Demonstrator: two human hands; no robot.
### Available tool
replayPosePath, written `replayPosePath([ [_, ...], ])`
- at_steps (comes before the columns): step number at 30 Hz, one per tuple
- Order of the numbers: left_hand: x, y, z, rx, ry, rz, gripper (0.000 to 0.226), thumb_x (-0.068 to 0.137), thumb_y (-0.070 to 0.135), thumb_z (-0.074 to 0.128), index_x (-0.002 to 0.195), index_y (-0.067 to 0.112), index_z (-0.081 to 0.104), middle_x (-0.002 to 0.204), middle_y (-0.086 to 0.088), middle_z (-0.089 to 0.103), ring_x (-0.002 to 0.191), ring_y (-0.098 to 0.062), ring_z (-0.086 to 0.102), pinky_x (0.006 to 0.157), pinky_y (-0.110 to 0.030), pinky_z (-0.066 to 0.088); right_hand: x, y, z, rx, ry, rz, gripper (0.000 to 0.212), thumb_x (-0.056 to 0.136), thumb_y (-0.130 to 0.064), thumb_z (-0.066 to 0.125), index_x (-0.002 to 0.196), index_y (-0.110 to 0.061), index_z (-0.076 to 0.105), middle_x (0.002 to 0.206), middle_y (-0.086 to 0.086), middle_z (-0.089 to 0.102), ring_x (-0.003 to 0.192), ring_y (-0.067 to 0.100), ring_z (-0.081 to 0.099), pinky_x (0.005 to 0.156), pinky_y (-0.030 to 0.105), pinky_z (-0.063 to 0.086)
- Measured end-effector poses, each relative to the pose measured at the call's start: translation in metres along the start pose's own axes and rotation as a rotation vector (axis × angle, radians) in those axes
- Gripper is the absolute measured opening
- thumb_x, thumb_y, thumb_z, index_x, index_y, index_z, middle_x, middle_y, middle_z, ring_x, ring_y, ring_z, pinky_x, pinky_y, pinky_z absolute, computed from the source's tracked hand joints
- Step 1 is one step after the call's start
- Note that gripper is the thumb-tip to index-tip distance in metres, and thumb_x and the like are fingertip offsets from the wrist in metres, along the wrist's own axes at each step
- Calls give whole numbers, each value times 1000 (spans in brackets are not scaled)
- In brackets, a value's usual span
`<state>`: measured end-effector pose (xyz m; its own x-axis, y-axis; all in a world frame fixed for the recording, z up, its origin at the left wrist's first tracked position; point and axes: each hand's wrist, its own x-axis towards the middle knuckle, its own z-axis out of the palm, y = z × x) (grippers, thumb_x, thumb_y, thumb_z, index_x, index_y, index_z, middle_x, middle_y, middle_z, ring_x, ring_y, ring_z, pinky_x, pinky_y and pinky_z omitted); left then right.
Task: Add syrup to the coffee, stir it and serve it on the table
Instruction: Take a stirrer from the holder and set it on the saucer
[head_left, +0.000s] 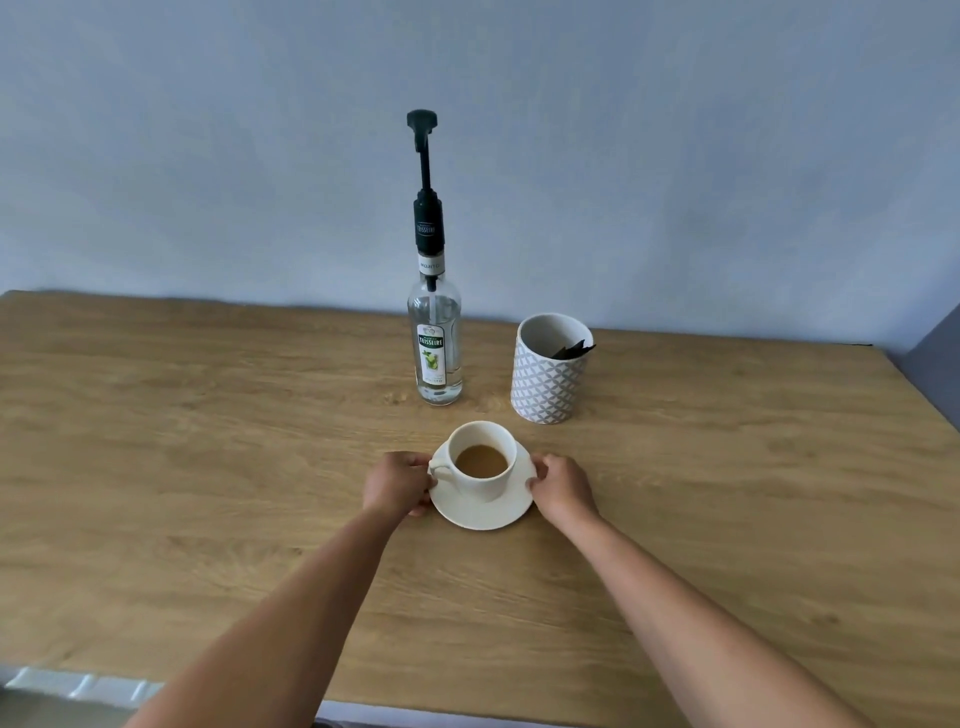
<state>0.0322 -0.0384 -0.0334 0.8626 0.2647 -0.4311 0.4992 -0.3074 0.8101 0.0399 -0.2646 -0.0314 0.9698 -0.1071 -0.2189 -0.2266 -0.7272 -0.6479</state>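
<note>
A white cup (488, 483) holding light brown coffee (481, 460) stands on a white saucer (483, 512) in the middle of the wooden table (208, 467); the cup's handle points left. My left hand (397, 483) grips the saucer's left rim and my right hand (561, 486) grips its right rim. Behind the cup stands a clear syrup bottle (436, 343) with a green-and-white label and a tall black pump (425, 171); the spout faces left.
A grey-and-white patterned pot (548, 374) stands to the right of the bottle, with dark stirrers (574, 349) poking up at its rim. A pale blue wall rises behind the table. The table's front edge runs along the bottom of the view.
</note>
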Motion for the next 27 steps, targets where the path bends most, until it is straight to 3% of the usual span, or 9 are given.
replayPosePath([
  [4,3,3,-3,-18,-37,-6,31,80,-1,60,80,26,75,47,3,65,42,-11,58,43,-24,48,1,-9,-19,-59,35,-54,38,90,-13,56,127,-17,63,128,7,64,116,25,60,96,33,50],
  [10,4,6,-7,-32,-87,-21,27,81,-2,64,89,20,75,57,-4,68,46,-14,60,45,-27,50,1,-55,-79,56,398,-362,14,90,-9,61,95,-11,73,99,9,71,90,26,65,77,37,54],
  [13,4,5,-9,-43,-99,-18,26,80,-1,65,90,21,75,62,-5,70,50,-14,62,46,-28,51,11,-75,-102,-1,511,-427,12,90,-13,63,99,-10,72,104,11,66,94,28,63,79,38,53],
  [18,5,4,-10,-46,-119,-2,26,80,3,66,94,24,74,74,-5,74,59,-15,66,49,-29,53,33,-91,-114,-337,427,-327,34,94,-25,61,124,-10,63,121,15,52,116,32,51,93,43,48],
  [27,8,-1,-10,-66,-133,7,25,80,3,65,89,25,73,72,-4,74,58,-14,66,51,-29,52,42,-92,-107,-574,421,-272,23,95,-20,55,105,-11,73,114,13,59,104,35,57,84,42,50],
])
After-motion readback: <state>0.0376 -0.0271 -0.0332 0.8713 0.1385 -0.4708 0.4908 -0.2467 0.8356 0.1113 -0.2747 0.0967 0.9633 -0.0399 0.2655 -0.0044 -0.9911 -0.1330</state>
